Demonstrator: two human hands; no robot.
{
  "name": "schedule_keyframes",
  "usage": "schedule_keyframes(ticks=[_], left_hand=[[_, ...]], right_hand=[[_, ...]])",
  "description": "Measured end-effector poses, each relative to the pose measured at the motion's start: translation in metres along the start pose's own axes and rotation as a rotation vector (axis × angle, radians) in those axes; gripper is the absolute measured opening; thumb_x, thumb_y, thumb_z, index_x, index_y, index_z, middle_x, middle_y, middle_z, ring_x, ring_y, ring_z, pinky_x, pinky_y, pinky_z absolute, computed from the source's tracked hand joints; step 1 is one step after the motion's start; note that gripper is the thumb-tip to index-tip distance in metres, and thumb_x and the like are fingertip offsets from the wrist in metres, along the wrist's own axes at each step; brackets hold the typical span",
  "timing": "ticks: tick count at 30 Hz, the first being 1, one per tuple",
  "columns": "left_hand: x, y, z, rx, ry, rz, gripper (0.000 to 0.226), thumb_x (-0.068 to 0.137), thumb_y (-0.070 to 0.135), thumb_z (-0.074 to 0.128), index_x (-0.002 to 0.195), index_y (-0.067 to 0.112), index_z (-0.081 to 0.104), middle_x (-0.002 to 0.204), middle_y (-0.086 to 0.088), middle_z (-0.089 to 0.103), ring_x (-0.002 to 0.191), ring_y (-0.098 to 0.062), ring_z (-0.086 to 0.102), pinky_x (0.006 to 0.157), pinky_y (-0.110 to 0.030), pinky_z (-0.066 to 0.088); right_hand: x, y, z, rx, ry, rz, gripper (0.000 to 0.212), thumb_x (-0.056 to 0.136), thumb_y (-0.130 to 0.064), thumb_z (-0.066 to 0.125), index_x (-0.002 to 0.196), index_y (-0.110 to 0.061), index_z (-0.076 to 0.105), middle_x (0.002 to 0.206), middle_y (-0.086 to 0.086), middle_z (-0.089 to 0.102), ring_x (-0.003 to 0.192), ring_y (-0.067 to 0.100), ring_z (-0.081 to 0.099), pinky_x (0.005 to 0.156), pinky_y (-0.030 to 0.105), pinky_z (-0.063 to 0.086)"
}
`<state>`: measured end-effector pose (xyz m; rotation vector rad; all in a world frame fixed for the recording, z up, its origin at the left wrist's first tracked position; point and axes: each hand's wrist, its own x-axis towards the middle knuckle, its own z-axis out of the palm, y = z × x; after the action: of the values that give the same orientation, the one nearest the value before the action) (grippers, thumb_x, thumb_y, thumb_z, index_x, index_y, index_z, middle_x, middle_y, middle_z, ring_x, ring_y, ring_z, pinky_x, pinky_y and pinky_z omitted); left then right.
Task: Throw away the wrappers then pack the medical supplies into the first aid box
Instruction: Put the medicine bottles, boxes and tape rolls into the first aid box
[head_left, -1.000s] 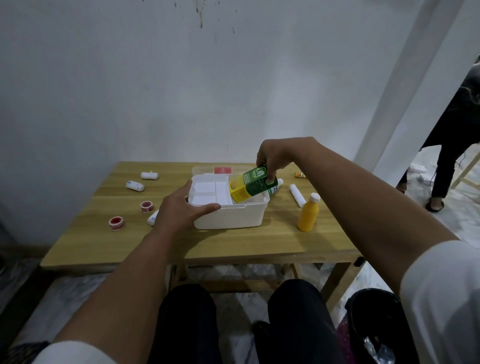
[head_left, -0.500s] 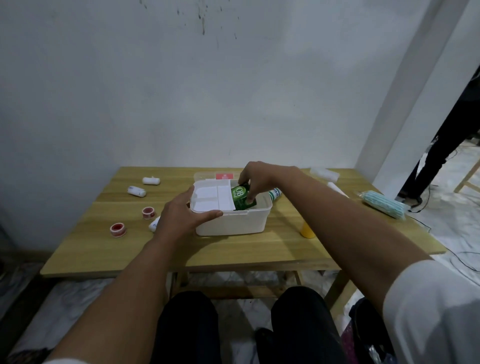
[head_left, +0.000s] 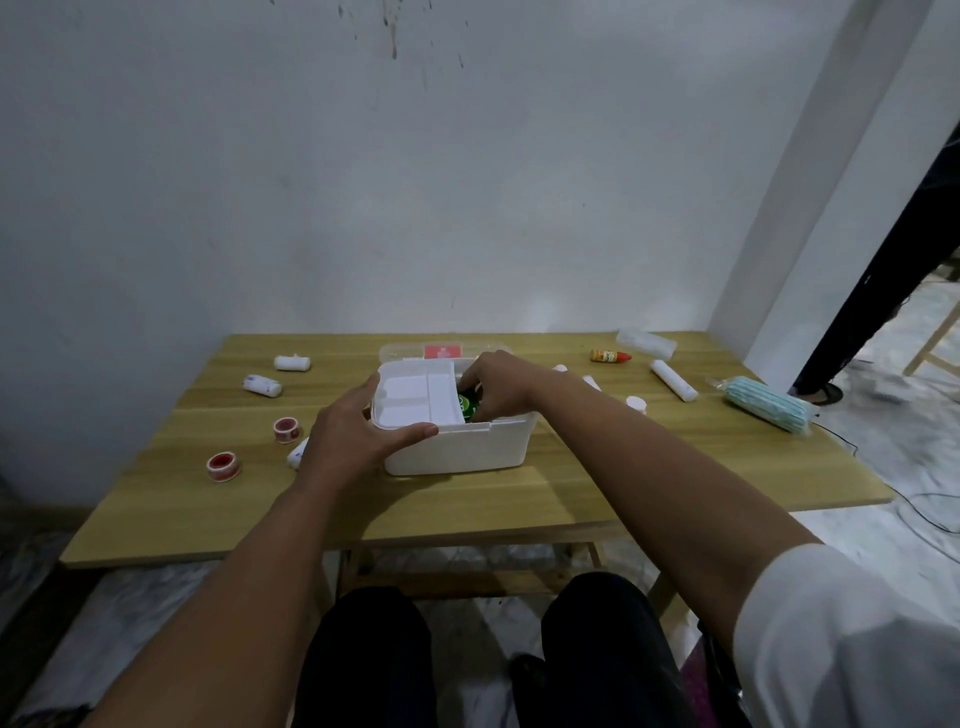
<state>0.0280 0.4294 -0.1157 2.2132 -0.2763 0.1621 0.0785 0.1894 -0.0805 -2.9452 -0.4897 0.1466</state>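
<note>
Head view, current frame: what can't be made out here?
- Green carton in the first aid box: mostly hidden by the right hand and the inner tray; label unreadable.
- Box bottom: covered by tray and hand.
- White roll behind the left hand: only its end shows.
- Yellow bottle: only the white cap clears the right forearm.
- Labels on the small dropper bottle and tape rolls: too small.

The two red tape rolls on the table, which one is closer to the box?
The farther-back red tape roll, nearer the first aid box; the other roll lies closer to the table's front-left edge.
</note>
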Motion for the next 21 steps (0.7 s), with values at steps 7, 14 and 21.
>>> schedule_keyframes(ticks=[7,14,21], left_hand=[[-0.001,0.002,0.001,-0.003,0.020,0.004,0.107,0.066,0.054,0.088,0.156,0.024,0.038,0.156,-0.004,0.046,0.136,-0.029,0.050,0.098,-0.047,0.051],[-0.003,0.004,0.002,-0.016,0.018,-0.027,0.108,0.064,0.053,0.089,0.156,0.024,0.038,0.156,-0.006,0.046,0.136,-0.031,0.049,0.097,-0.049,0.051],[-0.005,0.007,0.000,-0.039,-0.032,-0.068,0.112,0.057,0.059,0.083,0.155,0.031,0.037,0.154,-0.009,0.048,0.132,-0.035,0.052,0.094,-0.056,0.052]], right_hand=[[0.002,0.001,0.001,-0.043,0.006,0.004,0.038,0.079,-0.027,0.085,0.113,-0.013,0.079,0.106,0.002,0.078,0.094,0.020,0.069,0.085,0.035,0.057],[-0.014,0.017,-0.041,0.168,0.123,0.063,0.056,0.075,-0.029,0.092,0.124,-0.009,0.075,0.122,0.003,0.076,0.107,0.016,0.071,0.098,0.033,0.057],[-0.041,0.115,-0.086,0.339,0.486,0.378,0.033,0.086,-0.027,0.082,0.113,-0.009,0.080,0.117,0.007,0.078,0.110,0.018,0.071,0.099,0.032,0.056]])
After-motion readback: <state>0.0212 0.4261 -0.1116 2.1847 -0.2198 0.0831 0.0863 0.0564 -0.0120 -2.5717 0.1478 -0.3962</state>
